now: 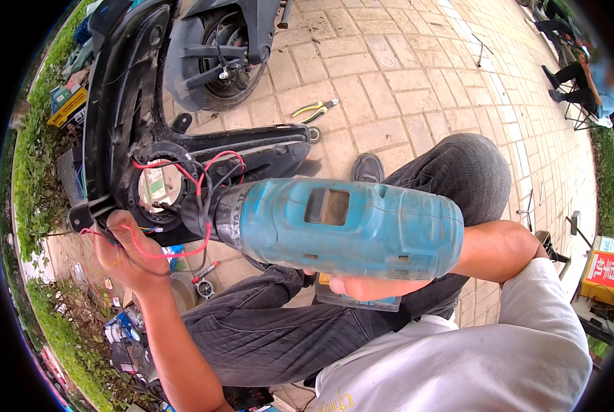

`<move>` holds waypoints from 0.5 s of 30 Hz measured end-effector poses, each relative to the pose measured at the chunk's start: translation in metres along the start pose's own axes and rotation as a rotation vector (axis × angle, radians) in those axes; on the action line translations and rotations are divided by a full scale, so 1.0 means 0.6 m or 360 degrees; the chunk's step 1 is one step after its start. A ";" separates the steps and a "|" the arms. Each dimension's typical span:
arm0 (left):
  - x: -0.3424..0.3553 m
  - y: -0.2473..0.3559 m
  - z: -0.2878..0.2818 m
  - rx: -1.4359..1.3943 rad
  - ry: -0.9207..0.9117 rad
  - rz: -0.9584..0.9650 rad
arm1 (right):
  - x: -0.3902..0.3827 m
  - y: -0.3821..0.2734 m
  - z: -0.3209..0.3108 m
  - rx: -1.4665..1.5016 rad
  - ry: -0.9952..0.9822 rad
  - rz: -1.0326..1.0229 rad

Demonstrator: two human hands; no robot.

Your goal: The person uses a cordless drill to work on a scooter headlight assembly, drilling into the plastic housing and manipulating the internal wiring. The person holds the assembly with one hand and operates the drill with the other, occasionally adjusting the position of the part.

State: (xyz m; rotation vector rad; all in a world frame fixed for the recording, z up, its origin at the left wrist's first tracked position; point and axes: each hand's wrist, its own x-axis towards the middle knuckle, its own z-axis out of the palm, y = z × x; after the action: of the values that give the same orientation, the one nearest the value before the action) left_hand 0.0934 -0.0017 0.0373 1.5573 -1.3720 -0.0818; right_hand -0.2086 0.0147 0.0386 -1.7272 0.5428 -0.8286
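My right hand (365, 288) grips a large teal cordless drill (348, 226), held horizontally with its dark chuck pointing left toward a round opening in a black plastic vehicle panel (118, 96). The drill body hides the fingers' upper part and whatever tip the chuck carries. At the panel's lower left corner, my left hand (125, 250) grips the plastic near a bracket, with thumb and fingers curled. Thin red wires (228, 154) and black cables loop around the opening, across the chuck and over the left fingers.
A scooter wheel (224, 58) stands above the panel. Pliers (314, 108) and small tools lie on the paving (410, 82). Clutter and low plants (36, 172) line the left. A seated person (588, 89) is at far right, above a yellow-and-red box (605, 275).
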 end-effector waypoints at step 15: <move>0.005 0.003 0.000 0.0285 -0.0037 0.0158 | -0.001 0.003 0.006 0.0144 -0.0020 0.0114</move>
State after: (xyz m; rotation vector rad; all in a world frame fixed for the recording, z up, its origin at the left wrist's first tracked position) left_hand 0.0933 -0.0034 0.0402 1.6363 -1.5063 0.0865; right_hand -0.2062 0.0167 0.0362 -1.6199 0.5478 -0.7797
